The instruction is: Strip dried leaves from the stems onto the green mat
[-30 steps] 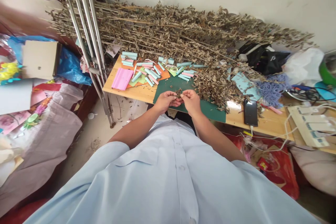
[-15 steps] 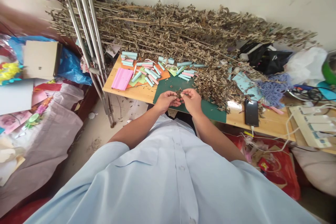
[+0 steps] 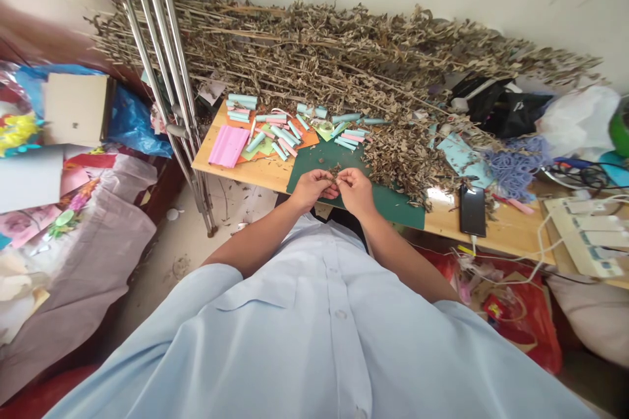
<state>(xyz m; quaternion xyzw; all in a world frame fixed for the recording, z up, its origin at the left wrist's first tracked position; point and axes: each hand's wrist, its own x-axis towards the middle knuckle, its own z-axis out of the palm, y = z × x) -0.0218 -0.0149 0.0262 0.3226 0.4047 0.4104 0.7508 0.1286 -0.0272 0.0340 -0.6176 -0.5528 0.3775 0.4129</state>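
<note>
My left hand (image 3: 312, 188) and my right hand (image 3: 356, 191) meet over the front edge of a dark green mat (image 3: 307, 160). Both are closed, with a small bit of dried leaf (image 3: 335, 171) pinched between their fingertips. Beside my right hand lies a heap of loose dried leaves (image 3: 398, 157), spread partly over the mat. Rolled tubes of blue and pink paper (image 3: 285, 137) lie behind and to the left of the mat. A folded pink sheet (image 3: 228, 146) is near the table's left end.
Long dried stalks with leaves (image 3: 314, 52) are stacked along the wall. Metal crutches (image 3: 171, 78) lean at the left table end. On the right are a phone (image 3: 472, 211) on a cable, blue yarn (image 3: 518, 160) and a power strip (image 3: 582, 236).
My right hand has shifted very slightly left and its fingers have moved a little against the leaf bit. The left hand stays nearly in place.
</note>
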